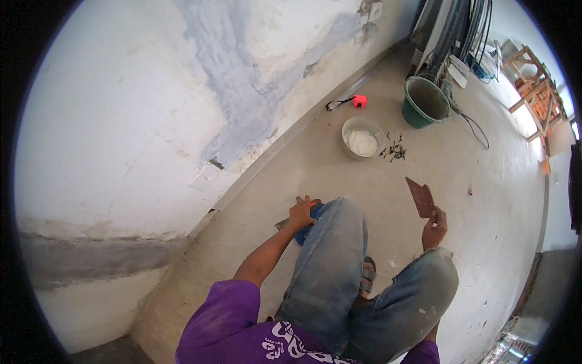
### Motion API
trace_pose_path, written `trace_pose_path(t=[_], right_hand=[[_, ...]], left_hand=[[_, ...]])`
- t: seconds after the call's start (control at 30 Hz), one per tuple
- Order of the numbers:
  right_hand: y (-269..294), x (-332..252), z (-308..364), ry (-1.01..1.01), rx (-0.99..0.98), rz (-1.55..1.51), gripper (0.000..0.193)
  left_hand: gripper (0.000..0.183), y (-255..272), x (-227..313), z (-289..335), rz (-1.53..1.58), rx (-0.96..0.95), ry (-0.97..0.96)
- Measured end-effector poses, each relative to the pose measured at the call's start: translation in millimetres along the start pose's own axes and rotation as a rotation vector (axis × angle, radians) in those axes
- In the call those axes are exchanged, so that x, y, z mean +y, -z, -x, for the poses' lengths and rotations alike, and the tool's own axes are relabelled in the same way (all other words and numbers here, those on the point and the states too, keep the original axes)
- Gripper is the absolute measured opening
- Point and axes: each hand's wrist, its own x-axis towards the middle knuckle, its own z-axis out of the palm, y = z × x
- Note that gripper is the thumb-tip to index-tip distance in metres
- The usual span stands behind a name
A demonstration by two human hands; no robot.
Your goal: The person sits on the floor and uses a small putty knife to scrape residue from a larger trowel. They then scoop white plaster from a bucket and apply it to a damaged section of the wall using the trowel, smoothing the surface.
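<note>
the right hand [434,227] has its fingers clamped on a flat brown scraper [421,196], blade up toward 11 o'clock. the left hand [301,212] grips a blue thing [308,229] by the knee. the scraper could slip and hit the floor, or someone could step on the nails [395,150] at 12 o'clock beside the white bowl [362,137].

Site: room under renovation or construction. Evidence: bare concrete floor [485,200]; white plastered wall with grey patched streaks [236,79]; green plastic bucket [424,100]; round tub of white filler paste [362,138]; scattered dark screws [394,148]; wooden trestle frames [536,85]; bundled dark cables [461,27].
</note>
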Motion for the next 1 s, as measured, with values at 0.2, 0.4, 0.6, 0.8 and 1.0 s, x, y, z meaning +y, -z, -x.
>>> trace_pose_path(t=[0.2, 0.4, 0.6, 0.8, 1.0], right_hand=[[-33.6, 28.8, 57.4, -0.156, -0.881, 0.469, 0.025], [-44.2, 30.6, 59.3, -0.149, -0.891, 0.289, 0.025], [-49.0, 87.4, 37.9, -0.33, -0.551, -0.134, 0.025], [5.7, 192.4, 18.5, -0.535, -0.117, -0.524, 0.042], [106.0, 92.5, -70.4, -0.854, 0.056, -1.141, 0.043]], left_hand=[[0.079, 4.3, 0.1, -2.9, 0.074, -0.051, 0.008], [0.068, -9.6, -41.6, 18.5, 0.437, -0.066, 0.061], [0.036, 52.3, -70.5, 86.4, 0.812, 0.27, 0.193], [0.033, 182.4, -8.1, 155.3, 0.566, 0.8, 0.129], [0.029, 296.5, 122.6, 174.7, 1.19, 0.769, 0.278]])
